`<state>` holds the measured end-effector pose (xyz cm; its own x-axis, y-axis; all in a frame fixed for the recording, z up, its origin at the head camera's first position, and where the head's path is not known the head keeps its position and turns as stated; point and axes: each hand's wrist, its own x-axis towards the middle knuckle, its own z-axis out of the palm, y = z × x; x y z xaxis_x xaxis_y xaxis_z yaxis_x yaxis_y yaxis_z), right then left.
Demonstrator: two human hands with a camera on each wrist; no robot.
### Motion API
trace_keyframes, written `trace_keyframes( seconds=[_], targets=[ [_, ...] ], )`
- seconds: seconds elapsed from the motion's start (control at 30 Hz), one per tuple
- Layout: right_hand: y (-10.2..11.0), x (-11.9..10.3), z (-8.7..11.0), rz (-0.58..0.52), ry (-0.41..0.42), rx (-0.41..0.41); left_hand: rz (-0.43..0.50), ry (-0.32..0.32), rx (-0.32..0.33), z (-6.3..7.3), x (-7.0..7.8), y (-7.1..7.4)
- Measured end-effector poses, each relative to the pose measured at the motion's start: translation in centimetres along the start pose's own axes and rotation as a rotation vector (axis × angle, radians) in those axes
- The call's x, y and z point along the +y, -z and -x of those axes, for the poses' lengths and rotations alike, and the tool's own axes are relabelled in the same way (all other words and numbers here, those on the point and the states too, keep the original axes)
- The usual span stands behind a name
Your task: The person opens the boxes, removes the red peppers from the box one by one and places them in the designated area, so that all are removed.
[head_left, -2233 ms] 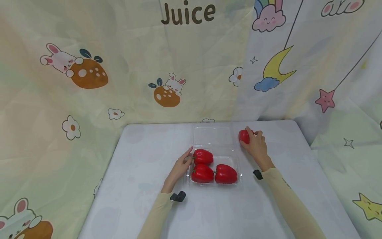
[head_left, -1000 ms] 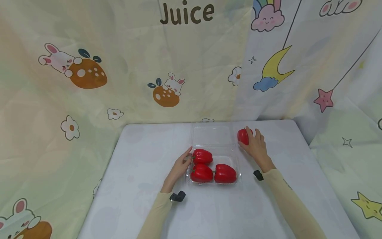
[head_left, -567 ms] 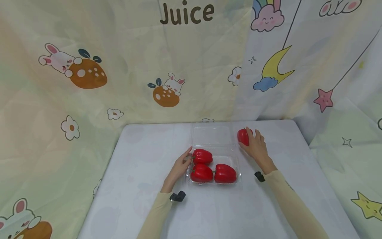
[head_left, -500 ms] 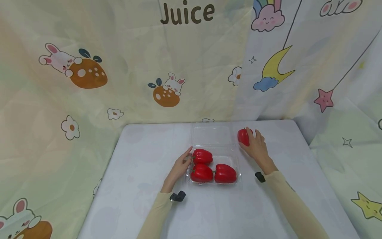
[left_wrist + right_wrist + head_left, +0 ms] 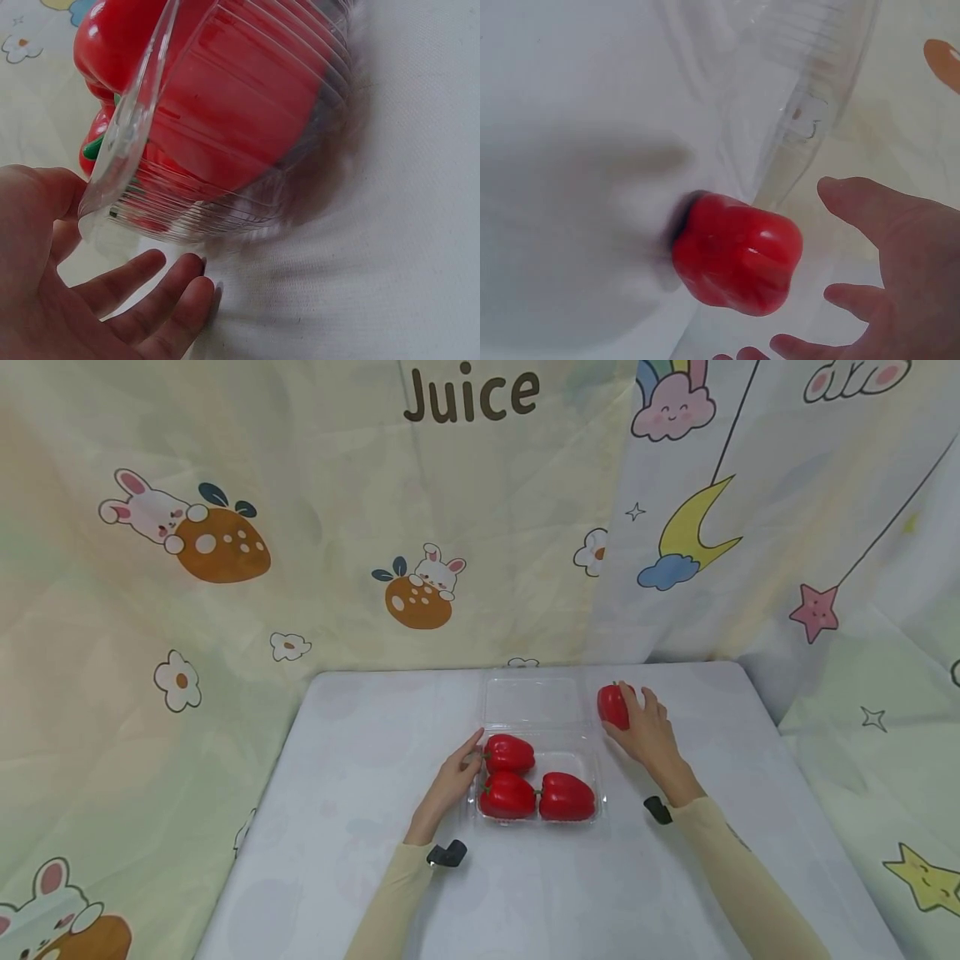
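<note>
Three red bell peppers (image 5: 567, 797) lie in the clear plastic clamshell box (image 5: 555, 750), two at its left side and one at front right. My left hand (image 5: 452, 779) is at the box's left edge. In the left wrist view its thumb side touches the box rim (image 5: 135, 124), while the other fingers extend loosely below. Another red bell pepper (image 5: 739, 255) stands on the table right of the lid. Beside it is my right hand (image 5: 647, 731), fingers spread; the right wrist view shows a gap between hand and pepper.
The transparent lid (image 5: 534, 702) is folded back flat toward the rear of the white table (image 5: 360, 752). A printed cloth (image 5: 337, 510) hangs behind the table's back edge. Each wrist carries a small black camera (image 5: 447, 853).
The right hand's fingers have loosened and spread beside the standing pepper, and the right forearm has shifted slightly right and toward me. The left hand and box stay put.
</note>
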<state>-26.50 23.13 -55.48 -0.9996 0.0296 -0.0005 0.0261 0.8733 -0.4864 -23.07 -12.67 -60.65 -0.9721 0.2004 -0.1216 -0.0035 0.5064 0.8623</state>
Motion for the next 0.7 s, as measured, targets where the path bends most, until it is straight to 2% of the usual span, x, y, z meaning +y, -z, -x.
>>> trace_keyframes(
  seconds=[0.33, 0.5, 0.7],
  targets=[
    [0.4, -1.4, 1.3, -0.050, 0.014, -0.020, 0.012, -0.006, 0.005, 0.0, -0.2, -0.1],
    [0.1, -1.7, 1.8, -0.034, 0.011, -0.031, 0.020, -0.005, 0.001, 0.0, -0.2, -0.1],
    [0.0, -1.9, 2.5, -0.007, 0.051, -0.040, 0.013, -0.004, 0.003, 0.0, -0.2, -0.1]
  ],
)
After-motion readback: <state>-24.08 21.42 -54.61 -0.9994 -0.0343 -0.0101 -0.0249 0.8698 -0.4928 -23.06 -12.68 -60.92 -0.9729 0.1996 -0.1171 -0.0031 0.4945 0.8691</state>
